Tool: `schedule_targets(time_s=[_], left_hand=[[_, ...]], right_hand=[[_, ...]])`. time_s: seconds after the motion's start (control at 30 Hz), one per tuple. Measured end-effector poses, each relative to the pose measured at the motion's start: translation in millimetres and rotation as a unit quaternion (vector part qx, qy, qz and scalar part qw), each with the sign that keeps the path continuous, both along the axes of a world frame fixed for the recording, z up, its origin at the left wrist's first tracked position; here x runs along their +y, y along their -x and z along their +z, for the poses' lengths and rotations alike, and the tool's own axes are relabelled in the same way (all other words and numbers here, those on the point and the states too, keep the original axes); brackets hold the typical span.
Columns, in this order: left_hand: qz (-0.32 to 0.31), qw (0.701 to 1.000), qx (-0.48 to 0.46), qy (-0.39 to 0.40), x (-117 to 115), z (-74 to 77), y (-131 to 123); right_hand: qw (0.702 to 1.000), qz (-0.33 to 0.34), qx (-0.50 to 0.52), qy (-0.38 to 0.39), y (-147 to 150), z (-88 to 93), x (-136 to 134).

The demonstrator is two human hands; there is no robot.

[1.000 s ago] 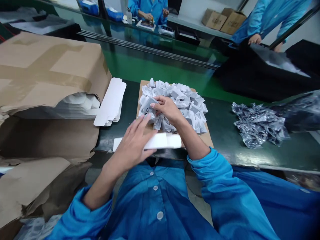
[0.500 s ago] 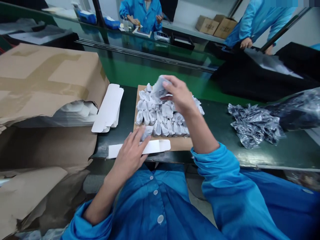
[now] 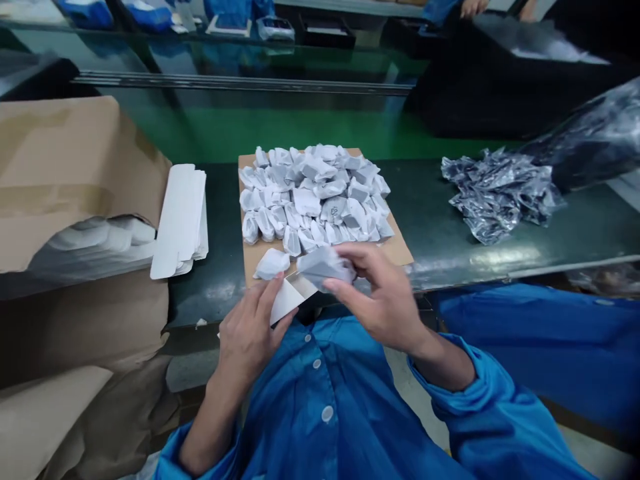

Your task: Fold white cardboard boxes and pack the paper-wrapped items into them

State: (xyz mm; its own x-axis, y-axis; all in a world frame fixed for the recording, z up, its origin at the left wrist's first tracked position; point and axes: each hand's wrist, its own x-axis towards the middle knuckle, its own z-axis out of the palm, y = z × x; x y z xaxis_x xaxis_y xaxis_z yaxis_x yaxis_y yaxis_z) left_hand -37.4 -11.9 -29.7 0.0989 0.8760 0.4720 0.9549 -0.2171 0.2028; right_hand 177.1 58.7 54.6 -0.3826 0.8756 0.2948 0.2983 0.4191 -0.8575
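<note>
My left hand [image 3: 253, 327] is closed round a narrow white box [image 3: 290, 299], whose open end points up and to the right. Between the thumb and fingers of my right hand [image 3: 383, 297] is a wrapped packet [image 3: 325, 265], slightly blurred, right at the box's open end. Beyond my hands, rows of similar white-wrapped packets [image 3: 306, 200] lie on a brown cardboard sheet [image 3: 400, 248]. One loose packet [image 3: 271, 264] rests at the sheet's near left, just past my left fingertips.
Flat white cartons [image 3: 179, 217] lie stacked left of the sheet, beside a large torn cardboard box [image 3: 55, 153]. Crumpled clear plastic bags [image 3: 503, 193] are on the dark table [image 3: 430, 227] at right. A black-covered item [image 3: 490, 93] stands behind them. Another person's hands [image 3: 473, 8] show at the top.
My right hand has brought its packet down from above the pile to the box. My left hand has lifted and tilted the box, whose end is now open. The view has shifted downward.
</note>
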Motion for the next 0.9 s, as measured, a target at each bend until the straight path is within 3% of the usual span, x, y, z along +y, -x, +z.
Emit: schedule_targets(time_s=[0.13, 0.27, 0.4, 0.57, 0.7, 0.83, 0.9], left_hand=[[-0.032, 0.997, 0.064, -0.010, -0.5, -0.5, -2.8], [-0.047, 0.993, 0.109, -0.007, -1.7, 2.2, 1.6], [-0.038, 0.992, 0.108, -0.051, -1.1, 4.5, 7.9], [-0.068, 0.989, 0.122, -0.038, -0.7, 3.7, 5.7], [-0.042, 0.991, 0.109, -0.064, 0.4, 4.4, 1.0], [-0.025, 0.990, 0.105, -0.092, 2.4, 6.1, 3.3], [-0.011, 0.989, 0.108, -0.101, 3.7, 3.9, 2.2]], right_hand=[[0.971, 0.142, -0.193, -0.019, -2.1, -6.1, 24.7], [0.940, 0.226, -0.256, -0.010, 0.0, -11.3, 42.0], [0.969, 0.160, -0.190, 0.019, 10.5, -12.8, 42.7], [0.951, 0.244, -0.187, -0.009, 15.2, -13.9, 37.1], [0.980, 0.160, -0.122, -0.001, 21.6, -18.4, 29.1], [0.982, 0.114, 0.003, 0.153, 23.8, -24.0, 12.0], [0.991, 0.086, -0.002, 0.106, 25.6, -32.1, -0.2]])
